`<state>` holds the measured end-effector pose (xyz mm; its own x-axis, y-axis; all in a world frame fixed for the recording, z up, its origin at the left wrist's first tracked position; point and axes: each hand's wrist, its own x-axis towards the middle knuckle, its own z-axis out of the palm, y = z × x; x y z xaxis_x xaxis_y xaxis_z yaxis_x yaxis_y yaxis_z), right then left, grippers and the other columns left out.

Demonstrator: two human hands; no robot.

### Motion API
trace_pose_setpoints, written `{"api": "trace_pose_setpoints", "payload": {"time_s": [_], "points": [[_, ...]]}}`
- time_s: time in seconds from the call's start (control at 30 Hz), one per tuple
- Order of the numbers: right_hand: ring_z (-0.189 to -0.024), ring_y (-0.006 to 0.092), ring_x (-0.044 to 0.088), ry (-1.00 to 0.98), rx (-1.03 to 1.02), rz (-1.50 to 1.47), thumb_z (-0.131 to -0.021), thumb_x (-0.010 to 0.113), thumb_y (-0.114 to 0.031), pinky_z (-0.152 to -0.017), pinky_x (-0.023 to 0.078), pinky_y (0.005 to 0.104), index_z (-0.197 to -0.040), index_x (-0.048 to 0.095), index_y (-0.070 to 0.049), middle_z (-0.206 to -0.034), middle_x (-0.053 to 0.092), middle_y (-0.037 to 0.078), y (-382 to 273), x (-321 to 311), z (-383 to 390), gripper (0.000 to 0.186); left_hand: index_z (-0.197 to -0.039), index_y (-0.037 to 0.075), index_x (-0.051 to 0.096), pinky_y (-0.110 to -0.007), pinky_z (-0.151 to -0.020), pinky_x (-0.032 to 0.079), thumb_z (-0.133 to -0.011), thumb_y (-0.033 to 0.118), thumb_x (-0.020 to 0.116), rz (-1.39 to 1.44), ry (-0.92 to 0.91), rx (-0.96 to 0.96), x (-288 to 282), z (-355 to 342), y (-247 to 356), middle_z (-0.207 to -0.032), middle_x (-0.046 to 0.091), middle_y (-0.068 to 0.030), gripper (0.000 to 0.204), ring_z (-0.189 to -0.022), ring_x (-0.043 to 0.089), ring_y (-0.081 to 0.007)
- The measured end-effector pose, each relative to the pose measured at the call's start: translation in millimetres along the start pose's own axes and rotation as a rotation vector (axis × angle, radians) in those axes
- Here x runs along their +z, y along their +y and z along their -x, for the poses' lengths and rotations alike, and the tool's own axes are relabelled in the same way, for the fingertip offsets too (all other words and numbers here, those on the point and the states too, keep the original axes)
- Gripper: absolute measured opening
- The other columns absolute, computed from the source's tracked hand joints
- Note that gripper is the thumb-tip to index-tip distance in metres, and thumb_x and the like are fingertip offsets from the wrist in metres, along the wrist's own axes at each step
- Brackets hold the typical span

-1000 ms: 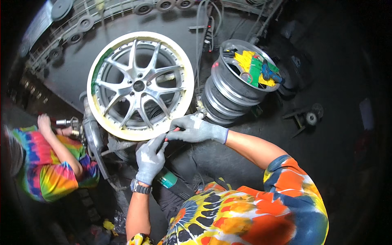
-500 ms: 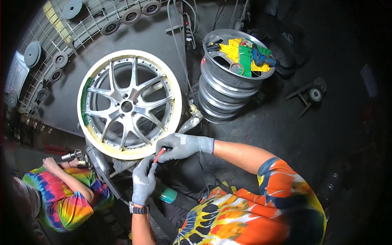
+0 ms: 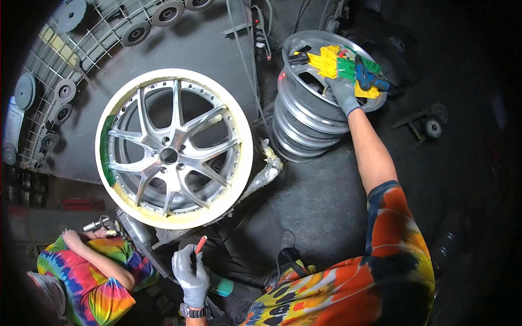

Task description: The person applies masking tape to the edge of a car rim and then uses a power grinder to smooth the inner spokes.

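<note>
A silver multi-spoke wheel point(image 3: 179, 133) with pale masking and a green patch on its rim lies before me. My left gloved hand point(image 3: 189, 272) is closed on a red pen-like tool point(image 3: 202, 243) below the wheel's front edge. My right gloved hand point(image 3: 341, 92) reaches onto the top of a stack of wheels point(image 3: 310, 131) at the right, touching the items there; its fingertips are partly hidden. Among these items are yellow cloths or gloves point(image 3: 324, 59), a green card point(image 3: 347, 68) and a blue power tool point(image 3: 368, 79).
A co-worker in tie-dye point(image 3: 87, 277) is at the lower left beside metal fittings. Abrasive discs point(image 3: 136, 33) hang on a wire rack point(image 3: 49, 70) behind the wheel. Cables hang between wheel and stack. A small wheeled stand point(image 3: 432, 127) is at the right.
My right hand has left the red tool and moved up and right onto the stack's top. My left hand keeps the tool, now lower down. The view has shifted.
</note>
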<state>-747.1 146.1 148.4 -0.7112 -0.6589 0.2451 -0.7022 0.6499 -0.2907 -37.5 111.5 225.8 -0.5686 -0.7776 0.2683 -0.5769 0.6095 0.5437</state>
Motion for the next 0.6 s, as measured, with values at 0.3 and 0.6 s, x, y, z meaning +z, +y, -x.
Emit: {"api": "trace_pose_setpoints", "payload": {"time_s": [0.3,0.6], "points": [[-0.121,0.0386,0.071,-0.243,0.538,-0.104,-0.069,0.084,-0.061,-0.102,0.055,0.0431,-0.125,0.075,0.001,-0.131,0.073,0.026,-25.8,33.7,-18.9,0.084,-0.111,0.002,0.069,-0.049,-0.079,0.052,-0.09,0.001,0.072,-0.003,-0.042,-0.082,-20.6,0.0,5.1,-0.097,0.07,-0.0185,0.022,-0.088,0.066,-0.0423],[-0.094,0.0325,0.077,0.031,0.117,0.407,-0.101,0.064,-0.035,-0.08,0.058,0.0431,-0.098,0.081,-0.005,-0.103,0.078,0.022,44.1,31.5,-22.6,0.035,-0.116,0.004,0.071,-0.045,-0.08,0.054,-0.095,0.01,0.072,0.029,-0.133,-0.056,-24.6,-5.2,12.2,-0.101,0.076,-0.0153,0.022,-0.089,0.072,-0.0365]]}}
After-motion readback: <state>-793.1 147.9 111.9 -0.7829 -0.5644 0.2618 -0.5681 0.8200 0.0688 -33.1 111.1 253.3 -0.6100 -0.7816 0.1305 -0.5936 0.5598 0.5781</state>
